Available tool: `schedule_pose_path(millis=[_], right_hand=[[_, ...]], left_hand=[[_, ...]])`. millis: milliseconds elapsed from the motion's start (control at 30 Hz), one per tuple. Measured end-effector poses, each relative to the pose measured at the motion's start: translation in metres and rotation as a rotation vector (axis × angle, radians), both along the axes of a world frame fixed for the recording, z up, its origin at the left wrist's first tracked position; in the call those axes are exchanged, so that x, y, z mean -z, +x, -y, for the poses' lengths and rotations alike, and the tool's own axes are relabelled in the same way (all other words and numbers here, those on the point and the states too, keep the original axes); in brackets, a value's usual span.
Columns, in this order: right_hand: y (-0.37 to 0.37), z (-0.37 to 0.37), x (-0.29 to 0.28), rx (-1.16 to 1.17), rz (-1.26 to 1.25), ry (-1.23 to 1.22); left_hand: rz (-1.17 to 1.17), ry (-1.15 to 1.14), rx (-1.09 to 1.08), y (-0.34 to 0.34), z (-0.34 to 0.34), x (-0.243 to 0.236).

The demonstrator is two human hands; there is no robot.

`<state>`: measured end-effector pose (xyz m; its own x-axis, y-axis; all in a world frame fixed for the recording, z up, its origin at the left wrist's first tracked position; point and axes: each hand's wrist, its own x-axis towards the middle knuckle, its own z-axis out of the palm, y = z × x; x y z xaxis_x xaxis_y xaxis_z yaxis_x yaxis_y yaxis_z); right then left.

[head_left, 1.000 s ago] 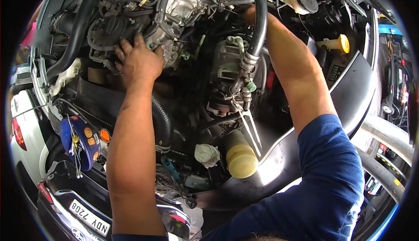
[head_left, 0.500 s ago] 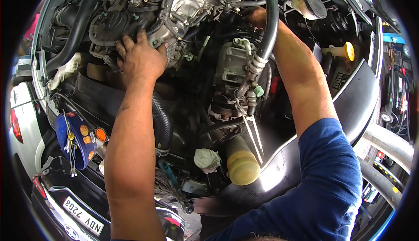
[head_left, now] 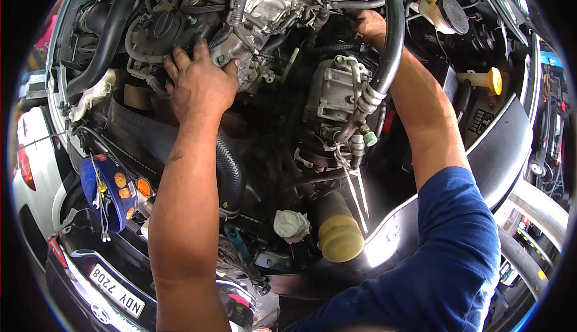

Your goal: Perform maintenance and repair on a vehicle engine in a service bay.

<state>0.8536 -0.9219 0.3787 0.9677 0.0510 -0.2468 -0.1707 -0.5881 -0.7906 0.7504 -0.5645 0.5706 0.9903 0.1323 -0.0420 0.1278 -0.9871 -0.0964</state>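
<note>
My left hand rests with fingers spread on the engine, at the lower edge of a black cover and beside silver casting. My right hand reaches deep into the back of the bay behind a thick dark pipe; its fingers look curled, and what they hold, if anything, is hidden. A silver compressor-like unit sits below that hand, with pale straps hanging from its lower fittings.
Around my forearms are a yellow translucent cylinder, crumpled white cloth, a blue pouch with tools, a yellow-capped filler and a white reservoir. A curved dark body panel borders the right; other cars stand around.
The engine bay sits slightly farther right and lower in the view. My right hand has shifted slightly right with it, still behind the pipe; my left hand stays spread on the engine.
</note>
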Motion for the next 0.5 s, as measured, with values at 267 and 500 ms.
schedule_pose_path(millis=[267,500], right_hand=[[0.025,0.004,0.034,-0.103,0.108,-0.278],[0.028,0.028,0.028,-0.368,0.066,-0.248]], left_hand=[[0.012,0.001,0.015,0.002,0.001,0.004],[0.022,-0.008,0.03,0.003,0.007,0.0]])
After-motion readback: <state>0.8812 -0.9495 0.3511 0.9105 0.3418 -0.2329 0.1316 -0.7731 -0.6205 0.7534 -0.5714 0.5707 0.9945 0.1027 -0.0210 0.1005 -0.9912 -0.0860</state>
